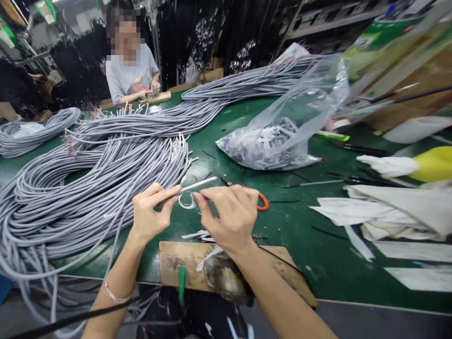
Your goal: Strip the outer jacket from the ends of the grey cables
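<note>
One slender pale cable end (203, 182) jutted rightward from the left hand (153, 205), whose thumb and forefinger were closed on it above the green bench (293, 235). Just below it, the right hand (228, 212) had its fingertips nearly together, pinching one end of a translucent curl (187, 206). Orange-handled scissors (267, 203) lay behind that hand (which hid their middle). Gray cables (84, 183) sprawled in coils to the left, and a clear plastic bag (278, 146) of pale offcuts sat farther back.
</note>
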A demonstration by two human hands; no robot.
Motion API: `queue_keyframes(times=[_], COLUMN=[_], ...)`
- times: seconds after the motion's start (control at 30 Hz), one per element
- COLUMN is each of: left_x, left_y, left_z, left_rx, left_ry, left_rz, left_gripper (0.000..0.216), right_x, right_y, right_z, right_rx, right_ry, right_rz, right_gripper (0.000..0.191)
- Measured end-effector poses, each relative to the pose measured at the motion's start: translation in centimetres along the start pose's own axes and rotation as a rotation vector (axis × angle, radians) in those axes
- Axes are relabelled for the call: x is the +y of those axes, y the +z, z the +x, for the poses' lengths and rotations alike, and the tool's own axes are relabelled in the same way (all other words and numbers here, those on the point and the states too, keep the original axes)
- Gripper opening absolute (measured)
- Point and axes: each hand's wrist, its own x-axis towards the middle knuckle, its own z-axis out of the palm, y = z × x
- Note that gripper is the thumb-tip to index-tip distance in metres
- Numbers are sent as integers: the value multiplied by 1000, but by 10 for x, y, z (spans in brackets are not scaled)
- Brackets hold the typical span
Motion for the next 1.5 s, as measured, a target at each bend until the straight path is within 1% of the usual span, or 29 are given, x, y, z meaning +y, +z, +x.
queue_keyframes(times=[0.2,0.3,0.37,0.43,0.5,0.57,0.63,0.67,0.73,0.83,0.9,1.0,1.1,1.17,1.27,1.37,1.5], left_x=[0,0,0,1,1,1,1,1,1,1,2,4,4,4,3,4,7], left_y=[1,2,3,4,4,5,5,5,5,5,5,5,4,4,4,4,3], left_z=[0,0,0,0,0,0,0,0,0,0,-1,-2,-2,-2,-2,-2,1], left_rx=[-8,-19,-27,-34,-35,-36,-38,-39,-40,-49,-61,-63,-93,-117,-139,-213,-386], left_ry=[26,19,5,-14,-32,-42,-40,-36,-26,-35,-74,-114,-62,-27,-18,-26,-61], left_rz=[27,17,-1,-36,-79,-114,-130,-129,-111,-64,-61,-78,-50,-21,21,100,228], left_gripper=[18,18,17,17,17,16,16,16,16,16,19,17,12,15,18,23,30], right_x=[1,1,2,2,2,1,-2,-3,-4,-3,-1,1,1,1,2,3,2], right_y=[0,1,2,5,8,12,15,16,17,16,15,13,12,12,11,10,12], right_z=[-1,-2,-3,-5,-7,-7,-7,-7,-5,-3,-2,-2,-2,-2,-1,0,2], right_rx=[-18,-45,-67,-104,-186,-287,-348,-356,-330,-223,-172,-172,-189,-194,-198,-183,-131], right_ry=[-21,-10,37,167,396,655,860,929,1014,1068,1080,1070,1058,1054,1056,1071,1133], right_rz=[-42,-12,50,192,438,743,1010,1103,1191,1169,1146,1147,1140,1131,1123,1100,1059], right_gripper=[11,13,15,16,16,16,20,24,30,35,37,39,39,38,38,38,37])
